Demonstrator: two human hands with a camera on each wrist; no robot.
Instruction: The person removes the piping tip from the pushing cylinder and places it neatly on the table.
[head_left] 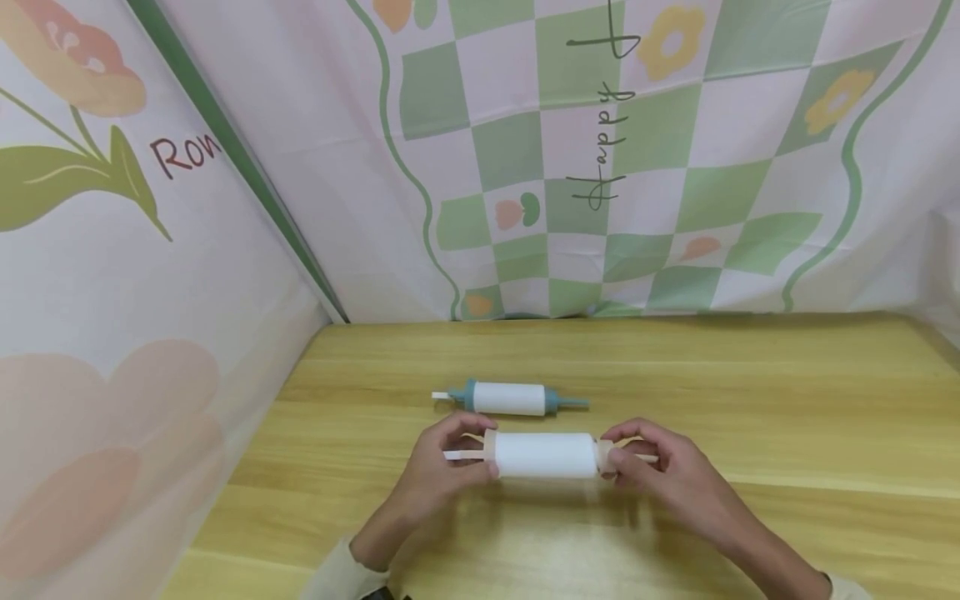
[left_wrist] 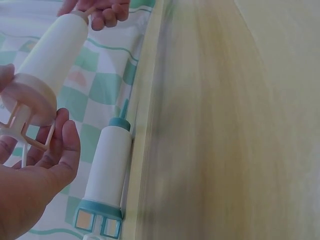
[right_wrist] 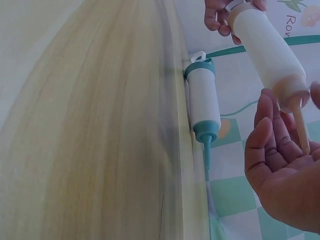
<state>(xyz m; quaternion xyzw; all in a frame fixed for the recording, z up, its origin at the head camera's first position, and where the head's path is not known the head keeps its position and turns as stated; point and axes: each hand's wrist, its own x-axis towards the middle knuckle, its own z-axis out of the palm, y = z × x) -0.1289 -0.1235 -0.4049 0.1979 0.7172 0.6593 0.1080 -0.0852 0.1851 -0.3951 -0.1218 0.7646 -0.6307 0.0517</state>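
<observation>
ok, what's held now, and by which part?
The beige-ended tube, by both ends: left hand on the collar at the handle end, right hand on the cap at the nozzle end. The teal-ended tube isn't held.

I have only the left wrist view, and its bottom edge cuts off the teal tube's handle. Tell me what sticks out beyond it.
Observer: The right wrist view shows a white loop beyond the teal tube's handle.

Operator: Now describe the peach tube's nozzle; I barely see it.

Observer: In the right wrist view, the peach tube's slim nozzle reaches across the right hand's palm; I can't tell whether its tip touches.
</observation>
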